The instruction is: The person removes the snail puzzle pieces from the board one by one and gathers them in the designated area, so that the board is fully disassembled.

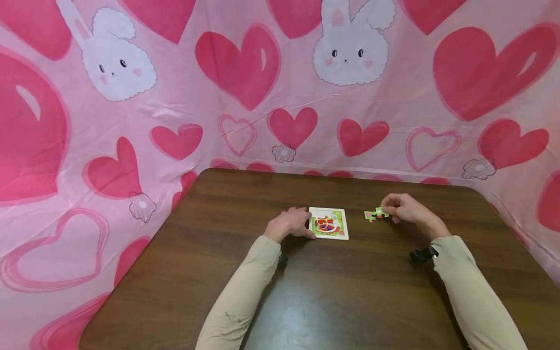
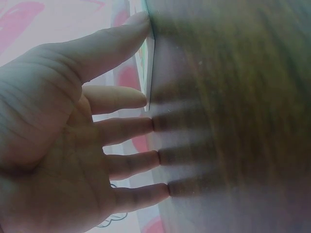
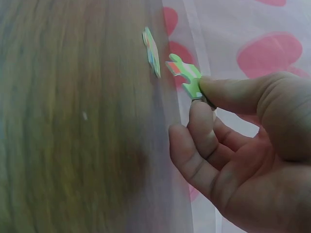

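Note:
A square puzzle board [image 1: 329,224] with a white rim and a red, blue and yellow picture lies on the table. At its left edge my left hand [image 1: 289,224] rests, thumb and index finger touching the rim; in the left wrist view the fingers [image 2: 130,160] are nearly straight, tips on the tabletop. My right hand [image 1: 406,210] pinches a green jigsaw piece [image 3: 190,77] between thumb and index finger, raised off the table. Just left of it, other jigsaw pieces [image 1: 370,215] lie on the wood, seen edge-on in the right wrist view.
The brown wooden table [image 1: 341,296] extends around the board and pieces. Behind it and at the left and right hangs a pink cloth [image 1: 245,126] with hearts and rabbits. A dark band [image 1: 423,254] sits at my right wrist.

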`<state>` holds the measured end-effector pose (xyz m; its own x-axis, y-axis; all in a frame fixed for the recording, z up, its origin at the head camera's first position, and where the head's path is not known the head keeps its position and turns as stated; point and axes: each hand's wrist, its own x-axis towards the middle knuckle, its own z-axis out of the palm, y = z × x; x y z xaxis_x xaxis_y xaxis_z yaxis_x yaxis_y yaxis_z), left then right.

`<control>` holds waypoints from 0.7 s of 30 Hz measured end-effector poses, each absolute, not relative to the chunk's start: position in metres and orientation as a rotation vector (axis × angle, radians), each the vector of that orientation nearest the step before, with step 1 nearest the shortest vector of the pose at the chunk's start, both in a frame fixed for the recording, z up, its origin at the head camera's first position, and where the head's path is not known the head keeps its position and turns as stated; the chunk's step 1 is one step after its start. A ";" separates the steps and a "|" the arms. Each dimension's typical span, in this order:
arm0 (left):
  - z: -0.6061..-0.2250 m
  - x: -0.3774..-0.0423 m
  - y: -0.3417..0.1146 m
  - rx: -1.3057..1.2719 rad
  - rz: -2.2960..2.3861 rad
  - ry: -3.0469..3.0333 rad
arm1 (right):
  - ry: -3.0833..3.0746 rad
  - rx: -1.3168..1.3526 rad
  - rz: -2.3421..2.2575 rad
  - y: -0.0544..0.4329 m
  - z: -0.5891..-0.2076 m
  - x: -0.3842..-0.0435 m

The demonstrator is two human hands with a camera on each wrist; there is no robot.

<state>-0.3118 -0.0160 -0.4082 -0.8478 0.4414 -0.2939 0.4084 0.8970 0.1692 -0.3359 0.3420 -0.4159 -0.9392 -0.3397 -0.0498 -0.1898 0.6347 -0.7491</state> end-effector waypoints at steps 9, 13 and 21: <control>-0.411 -0.312 -0.017 0.653 0.138 2.736 | 2.627 -0.376 -1.149 0.351 -0.419 -0.335; -0.411 -0.312 -0.017 0.650 0.146 2.738 | 2.644 -0.363 -1.137 0.352 -0.421 -0.336; -0.409 -0.311 -0.017 0.637 0.137 2.743 | 2.695 -0.306 -1.052 0.352 -0.423 -0.339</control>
<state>-0.3113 -0.0165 -0.4094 -0.8491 0.4437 -0.2867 0.4130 0.8959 0.1636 -0.3388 0.3520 -0.4232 -0.9513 -0.2758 -0.1381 -0.1093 0.7201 -0.6852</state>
